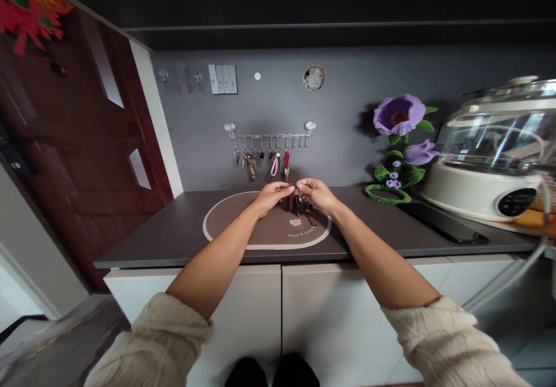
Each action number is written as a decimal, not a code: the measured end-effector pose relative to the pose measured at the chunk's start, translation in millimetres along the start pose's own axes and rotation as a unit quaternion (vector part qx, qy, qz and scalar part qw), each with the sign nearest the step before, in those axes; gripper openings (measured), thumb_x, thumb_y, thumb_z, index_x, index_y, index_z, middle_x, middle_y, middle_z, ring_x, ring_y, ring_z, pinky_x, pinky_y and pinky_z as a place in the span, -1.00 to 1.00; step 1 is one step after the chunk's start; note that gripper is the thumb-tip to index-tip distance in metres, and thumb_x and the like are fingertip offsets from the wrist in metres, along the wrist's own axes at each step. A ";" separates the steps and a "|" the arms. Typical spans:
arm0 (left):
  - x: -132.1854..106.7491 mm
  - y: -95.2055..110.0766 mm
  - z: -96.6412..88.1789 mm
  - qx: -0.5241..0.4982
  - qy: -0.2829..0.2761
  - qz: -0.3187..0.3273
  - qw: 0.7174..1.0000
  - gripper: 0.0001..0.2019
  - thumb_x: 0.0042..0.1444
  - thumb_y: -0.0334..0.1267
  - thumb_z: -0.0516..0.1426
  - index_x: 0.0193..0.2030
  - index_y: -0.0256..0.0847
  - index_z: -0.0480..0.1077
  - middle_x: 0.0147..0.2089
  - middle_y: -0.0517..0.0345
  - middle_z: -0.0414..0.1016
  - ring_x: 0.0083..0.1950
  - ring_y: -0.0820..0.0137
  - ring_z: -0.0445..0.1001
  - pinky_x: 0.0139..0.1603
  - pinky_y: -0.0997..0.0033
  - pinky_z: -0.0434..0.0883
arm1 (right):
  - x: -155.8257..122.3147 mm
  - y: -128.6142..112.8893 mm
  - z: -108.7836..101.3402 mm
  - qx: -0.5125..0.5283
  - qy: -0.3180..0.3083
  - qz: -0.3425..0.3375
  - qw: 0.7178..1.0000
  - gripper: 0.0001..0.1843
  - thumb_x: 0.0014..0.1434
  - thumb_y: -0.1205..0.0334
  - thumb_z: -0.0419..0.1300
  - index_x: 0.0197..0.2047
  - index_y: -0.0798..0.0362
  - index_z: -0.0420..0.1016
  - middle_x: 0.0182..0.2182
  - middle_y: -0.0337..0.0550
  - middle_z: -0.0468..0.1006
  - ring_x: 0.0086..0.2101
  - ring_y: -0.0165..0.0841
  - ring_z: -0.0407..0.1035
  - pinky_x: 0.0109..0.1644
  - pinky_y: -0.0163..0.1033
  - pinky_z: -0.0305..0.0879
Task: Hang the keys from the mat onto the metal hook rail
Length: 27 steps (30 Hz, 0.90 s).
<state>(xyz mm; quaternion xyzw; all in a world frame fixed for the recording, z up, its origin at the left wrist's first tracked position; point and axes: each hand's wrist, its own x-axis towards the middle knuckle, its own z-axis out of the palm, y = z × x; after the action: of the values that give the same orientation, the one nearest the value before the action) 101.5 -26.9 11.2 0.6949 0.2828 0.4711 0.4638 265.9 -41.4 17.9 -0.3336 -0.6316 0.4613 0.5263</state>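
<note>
With both arms (221,248) stretched forward over the mat (230,219), pinching keys (300,205) with fingers (284,191) of left hand (270,197) and right hand (320,194)

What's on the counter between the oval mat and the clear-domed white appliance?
In the head view: the purple flower ornament on its green ring, plus a flat black slab before the appliance.

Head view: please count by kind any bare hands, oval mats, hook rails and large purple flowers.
Bare hands: 2, left hand and right hand
Oval mat: 1
Hook rail: 1
Large purple flowers: 2, upper flower and lower flower
Total: 6
</note>
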 end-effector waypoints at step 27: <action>4.8 1.7 4.6 -0.201 0.048 0.012 0.978 -0.85 -0.17 -0.30 0.15 -0.45 -0.26 0.26 -0.50 0.24 0.31 -0.47 0.51 0.32 -0.41 0.44 0.33 | -3.3 -1.6 9.2 0.074 0.008 0.050 0.996 -0.79 -0.20 0.26 0.30 -0.42 0.13 0.44 -0.48 -0.19 0.50 -0.48 -0.51 0.34 -0.31 -0.36 0.24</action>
<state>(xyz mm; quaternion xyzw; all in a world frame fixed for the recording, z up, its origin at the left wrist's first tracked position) 107.6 -25.4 14.1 0.5681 0.1956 0.5565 0.5739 257.8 -47.0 18.0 -0.3286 -0.5742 0.5300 0.5305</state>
